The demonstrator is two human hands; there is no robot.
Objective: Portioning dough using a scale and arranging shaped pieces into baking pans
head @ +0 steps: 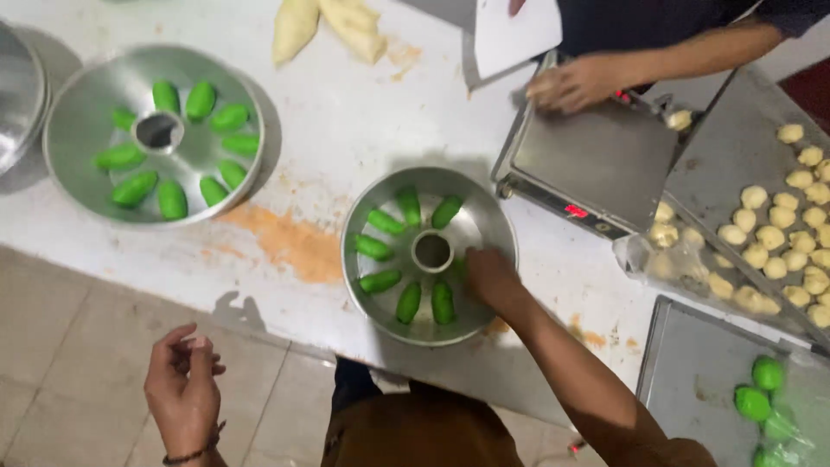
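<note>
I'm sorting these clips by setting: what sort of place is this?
Probably a small bakery or home food workshop: green dough pieces in a ring-shaped metal pan, a digital scale, and a tray of pale dough balls.

The right hand [491, 277] lies inside the near ring pan [484, 220], hemmed by its rim, the centre tube [431, 251] and green dough pieces [408, 301] around most of the ring; the pan's right sector is bare. Between this pan and the far ring pan [82, 112] runs an open strip of tabletop [337, 121]. To the right, the scale [596, 160] and trays [735, 147] crowd the surface, with another person's hand [571, 84] over the scale. The left hand [183, 389] hangs free over the floor.
</note>
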